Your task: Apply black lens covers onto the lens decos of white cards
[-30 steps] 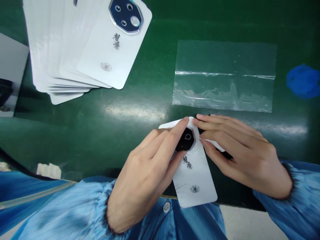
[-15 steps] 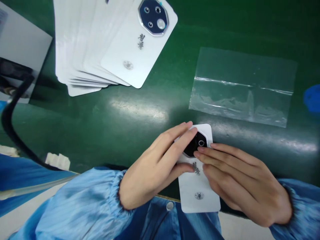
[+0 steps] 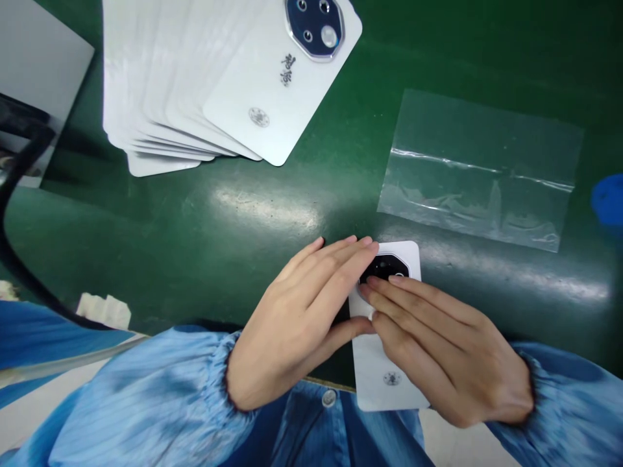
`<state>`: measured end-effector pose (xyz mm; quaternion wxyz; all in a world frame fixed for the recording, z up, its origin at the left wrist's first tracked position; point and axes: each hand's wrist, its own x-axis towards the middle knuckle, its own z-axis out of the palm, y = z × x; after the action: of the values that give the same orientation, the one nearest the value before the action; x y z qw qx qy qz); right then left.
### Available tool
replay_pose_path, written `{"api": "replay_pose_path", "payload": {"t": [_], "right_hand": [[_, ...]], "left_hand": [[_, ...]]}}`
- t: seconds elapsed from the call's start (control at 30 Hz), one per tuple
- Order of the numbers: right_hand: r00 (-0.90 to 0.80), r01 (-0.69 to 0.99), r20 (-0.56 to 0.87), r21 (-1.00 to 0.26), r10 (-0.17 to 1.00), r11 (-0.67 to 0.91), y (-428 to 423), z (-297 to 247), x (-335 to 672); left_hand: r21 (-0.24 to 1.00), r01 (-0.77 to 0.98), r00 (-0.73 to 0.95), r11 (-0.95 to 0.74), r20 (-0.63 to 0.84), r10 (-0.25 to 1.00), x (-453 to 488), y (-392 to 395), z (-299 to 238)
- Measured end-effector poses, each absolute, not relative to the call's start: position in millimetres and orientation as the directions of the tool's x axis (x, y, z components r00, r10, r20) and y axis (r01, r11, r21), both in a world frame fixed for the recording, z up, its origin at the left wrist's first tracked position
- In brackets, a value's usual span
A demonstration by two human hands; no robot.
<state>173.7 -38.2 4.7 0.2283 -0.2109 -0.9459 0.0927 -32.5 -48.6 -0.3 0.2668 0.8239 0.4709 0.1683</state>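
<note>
Touches one white cover (image 3: 374,371) with one open left hand (image 3: 294,318) and one right hand (image 3: 445,350), cannot tell if gripping. Has one clear bag (image 3: 479,175) beyond the cover.

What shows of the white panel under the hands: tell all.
The white panel is smooth, plastic-looking, round-cornered. Near its far end sits a dark, silver-rimmed angular module; near the other, a small round emblem. Its near end appears past the table edge. The left hand touches its left side; the right hand partly covers module and middle.
</note>
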Motion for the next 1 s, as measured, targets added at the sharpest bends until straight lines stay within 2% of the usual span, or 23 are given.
{"api": "replay_pose_path", "payload": {"t": [0.13,0.23,0.3,0.37,0.43,0.5,0.6,0.7,0.83,1.0], "right_hand": [[-0.794,0.363,0.399,-0.293,0.458,0.884,-33,-1,172],[-0.756,0.399,0.338,-0.441,0.561,0.804,-30,0,175],[-0.657,0.453,0.274,-0.601,0.702,0.658,-28,4,179],[-0.477,0.493,0.215,-0.737,0.852,0.463,-26,10,185],[-0.350,0.462,0.151,-0.830,0.924,0.311,-24,17,191],[-0.390,0.411,0.057,-0.882,0.919,0.229,-22,21,196],[-0.497,0.383,-0.053,-0.909,0.866,0.164,-20,25,200],[-0.489,0.387,-0.084,-0.913,0.868,0.130,-21,24,198],[-0.495,0.342,-0.050,-0.929,0.867,0.141,-25,23,193],[-0.497,0.338,-0.065,-0.933,0.865,0.124,-29,24,195]], "left_hand": [[0.606,0.681,0.501,-0.411,0.024,0.865,-32,-48,0],[0.625,0.669,0.492,-0.403,0.035,0.870,-31,-47,0],[0.657,0.650,0.465,-0.383,0.054,0.883,-30,-46,-1],[0.724,0.593,0.431,-0.352,0.084,0.898,-29,-44,-1],[0.832,0.480,0.388,-0.278,0.083,0.918,-27,-43,-1],[0.929,0.334,0.347,-0.160,0.037,0.937,-24,-42,-1],[0.977,0.210,0.284,-0.025,-0.037,0.958,-19,-40,0],[0.964,0.265,0.240,-0.019,-0.047,0.969,-14,-37,0],[0.919,0.393,0.206,-0.014,-0.074,0.976,-9,-32,-1],[0.923,0.383,0.166,0.018,-0.088,0.982,-8,-31,1]]}}
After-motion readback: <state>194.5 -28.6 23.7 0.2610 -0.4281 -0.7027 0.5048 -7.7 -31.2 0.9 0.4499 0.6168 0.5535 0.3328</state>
